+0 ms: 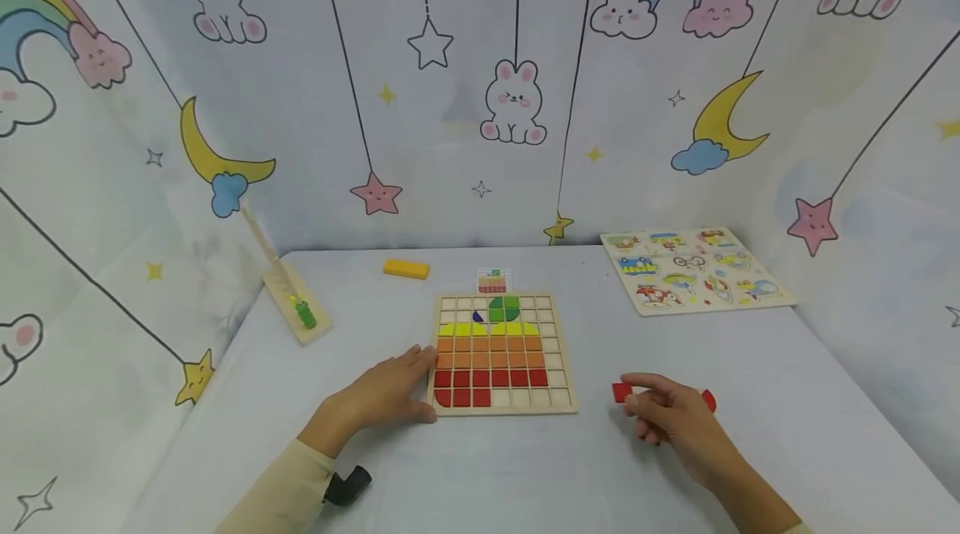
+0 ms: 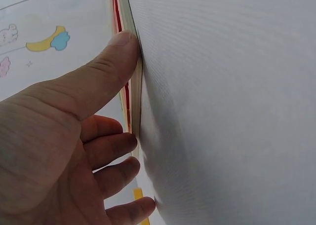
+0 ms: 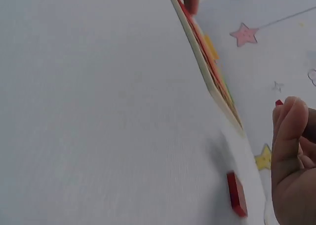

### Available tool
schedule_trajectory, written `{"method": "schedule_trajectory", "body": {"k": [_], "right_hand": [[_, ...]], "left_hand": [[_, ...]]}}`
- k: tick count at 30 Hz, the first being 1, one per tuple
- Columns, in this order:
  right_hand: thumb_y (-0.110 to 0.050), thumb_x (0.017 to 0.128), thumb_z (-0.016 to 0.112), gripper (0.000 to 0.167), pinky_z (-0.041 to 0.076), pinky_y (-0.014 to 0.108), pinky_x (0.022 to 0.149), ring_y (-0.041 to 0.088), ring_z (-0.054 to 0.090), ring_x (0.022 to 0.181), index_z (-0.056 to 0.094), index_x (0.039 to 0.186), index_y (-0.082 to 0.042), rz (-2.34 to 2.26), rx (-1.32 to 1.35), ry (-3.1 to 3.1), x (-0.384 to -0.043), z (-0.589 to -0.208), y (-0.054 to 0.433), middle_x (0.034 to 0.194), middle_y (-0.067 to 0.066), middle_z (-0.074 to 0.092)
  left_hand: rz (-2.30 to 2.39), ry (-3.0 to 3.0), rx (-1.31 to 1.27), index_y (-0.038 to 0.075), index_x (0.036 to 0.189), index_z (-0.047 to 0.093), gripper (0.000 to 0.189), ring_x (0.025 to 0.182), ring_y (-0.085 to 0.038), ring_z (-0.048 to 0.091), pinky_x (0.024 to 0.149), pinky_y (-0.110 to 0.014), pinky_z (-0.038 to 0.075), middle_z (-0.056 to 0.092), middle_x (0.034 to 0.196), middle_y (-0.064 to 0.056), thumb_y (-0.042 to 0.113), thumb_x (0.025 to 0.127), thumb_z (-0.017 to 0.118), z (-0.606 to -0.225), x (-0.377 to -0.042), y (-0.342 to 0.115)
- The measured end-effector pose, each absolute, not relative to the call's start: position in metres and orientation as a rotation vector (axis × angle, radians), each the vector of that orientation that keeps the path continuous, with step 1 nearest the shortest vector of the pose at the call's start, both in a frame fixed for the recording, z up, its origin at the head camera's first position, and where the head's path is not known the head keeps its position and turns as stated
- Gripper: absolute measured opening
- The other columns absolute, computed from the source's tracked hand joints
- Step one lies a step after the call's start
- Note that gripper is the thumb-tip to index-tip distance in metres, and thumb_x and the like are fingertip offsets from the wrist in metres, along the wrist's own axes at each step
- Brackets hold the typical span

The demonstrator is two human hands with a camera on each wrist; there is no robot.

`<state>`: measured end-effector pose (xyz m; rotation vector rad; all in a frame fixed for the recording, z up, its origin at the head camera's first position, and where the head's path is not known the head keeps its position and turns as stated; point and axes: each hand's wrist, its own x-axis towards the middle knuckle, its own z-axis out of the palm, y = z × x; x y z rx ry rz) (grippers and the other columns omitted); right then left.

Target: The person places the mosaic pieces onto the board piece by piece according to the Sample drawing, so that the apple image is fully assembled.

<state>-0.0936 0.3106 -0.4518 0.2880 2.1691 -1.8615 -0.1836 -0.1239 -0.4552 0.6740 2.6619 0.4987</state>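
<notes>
A wooden grid board (image 1: 520, 398) lies on the table, with rows of red, orange and yellow tiles and a green leaf shape near its top. My left hand (image 1: 386, 391) rests against its left edge, thumb at the near corner; the left wrist view shows the thumb and fingertips touching the board's side. To the right of the board, my right hand (image 1: 678, 417) pinches a red square tile (image 1: 622, 392) between thumb and forefinger. Another red tile (image 1: 708, 401), with a rounded side, lies behind that hand, partly hidden; a red tile (image 3: 237, 194) also shows on the table in the right wrist view.
A small picture card (image 1: 493, 281) lies behind the board. Farther back is a yellow block (image 1: 406, 269). A wooden stand with a green figure (image 1: 304, 314) is at the left, a picture puzzle board (image 1: 693, 270) at the back right. Near my left sleeve lies a black object (image 1: 348, 486).
</notes>
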Motion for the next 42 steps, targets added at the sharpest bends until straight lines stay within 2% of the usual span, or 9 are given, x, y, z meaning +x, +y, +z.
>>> {"method": "schedule_trajectory", "body": {"k": [3, 6, 13, 19, 25, 30, 34, 37, 42], "right_hand": [[-0.021, 0.097, 0.071, 0.055, 0.051, 0.024, 0.061, 0.017, 0.059, 0.07, 0.052, 0.145, -0.002, -1.868, 0.23, 2.097, -0.105, -0.452, 0.283, 0.1, 0.014, 0.069], [-0.02, 0.096, 0.073, 0.05, 0.051, 0.024, 0.06, 0.018, 0.059, 0.068, 0.057, 0.14, -0.002, -1.844, 0.136, 2.11, -0.116, -0.455, 0.254, 0.096, 0.016, 0.066], [-0.022, 0.091, 0.079, 0.04, 0.046, 0.026, 0.052, 0.014, 0.055, 0.057, 0.07, 0.128, -0.011, -1.492, -0.086, 2.442, -0.132, -0.468, 0.189, 0.083, 0.004, 0.061], [-0.016, 0.088, 0.08, 0.031, 0.041, 0.023, 0.058, 0.01, 0.048, 0.069, 0.076, 0.119, -0.012, -1.083, -0.317, 2.831, -0.136, -0.478, 0.163, 0.071, -0.008, 0.055], [-0.015, 0.087, 0.081, 0.036, 0.04, 0.022, 0.055, 0.008, 0.047, 0.065, 0.075, 0.122, -0.01, -1.005, -0.362, 2.899, -0.134, -0.475, 0.155, 0.067, -0.01, 0.053], [-0.019, 0.09, 0.078, 0.039, 0.043, 0.023, 0.058, 0.011, 0.051, 0.072, 0.072, 0.128, -0.014, -1.028, -0.296, 2.852, -0.13, -0.459, 0.177, 0.075, -0.009, 0.056], [-0.019, 0.091, 0.077, 0.038, 0.047, 0.025, 0.059, 0.013, 0.053, 0.074, 0.072, 0.128, -0.015, -1.013, -0.244, 2.765, -0.124, -0.438, 0.233, 0.088, -0.005, 0.061], [-0.024, 0.09, 0.079, 0.045, 0.047, 0.024, 0.061, 0.012, 0.052, 0.076, 0.069, 0.133, -0.018, -0.885, -0.261, 2.719, -0.115, -0.434, 0.282, 0.098, -0.002, 0.059], [-0.017, 0.09, 0.077, 0.039, 0.047, 0.02, 0.069, 0.007, 0.051, 0.086, 0.072, 0.129, -0.019, -0.768, -0.382, 2.697, -0.098, -0.444, 0.336, 0.102, -0.002, 0.054]], "left_hand": [[0.495, 2.663, 0.682, 0.012, 0.16, 0.034, 0.098, 0.152, -0.031, 0.031, 0.119, -0.055, 0.032, 0.038, 0.163, -0.012, 0.047, 0.083, 0.083, -0.454, -0.184, -0.125], [0.493, 2.668, 0.679, 0.012, 0.16, 0.034, 0.098, 0.152, -0.031, 0.032, 0.119, -0.055, 0.032, 0.038, 0.163, -0.012, 0.046, 0.083, 0.083, -0.454, -0.184, -0.125], [0.511, 2.65, 0.668, 0.012, 0.16, 0.035, 0.097, 0.152, -0.031, 0.03, 0.119, -0.055, 0.032, 0.037, 0.163, -0.012, 0.045, 0.083, 0.084, -0.453, -0.184, -0.122], [0.509, 2.647, 0.672, 0.012, 0.16, 0.035, 0.097, 0.152, -0.032, 0.031, 0.119, -0.056, 0.032, 0.038, 0.163, -0.012, 0.044, 0.083, 0.084, -0.453, -0.183, -0.122], [0.508, 2.662, 0.682, 0.012, 0.16, 0.035, 0.097, 0.152, -0.032, 0.032, 0.118, -0.055, 0.033, 0.038, 0.162, -0.012, 0.045, 0.083, 0.084, -0.454, -0.185, -0.123], [0.515, 2.659, 0.681, 0.012, 0.16, 0.034, 0.097, 0.152, -0.032, 0.031, 0.118, -0.055, 0.033, 0.038, 0.162, -0.012, 0.044, 0.083, 0.084, -0.453, -0.184, -0.123], [0.511, 2.659, 0.685, 0.012, 0.16, 0.034, 0.097, 0.152, -0.031, 0.031, 0.119, -0.055, 0.032, 0.038, 0.163, -0.011, 0.045, 0.083, 0.083, -0.453, -0.185, -0.124], [0.507, 2.657, 0.682, 0.012, 0.16, 0.034, 0.098, 0.153, -0.03, 0.03, 0.119, -0.055, 0.032, 0.038, 0.163, -0.01, 0.045, 0.083, 0.084, -0.454, -0.185, -0.124], [0.498, 2.658, 0.676, 0.012, 0.16, 0.033, 0.098, 0.153, -0.03, 0.03, 0.119, -0.055, 0.032, 0.038, 0.163, -0.01, 0.046, 0.083, 0.084, -0.454, -0.185, -0.124]]}}
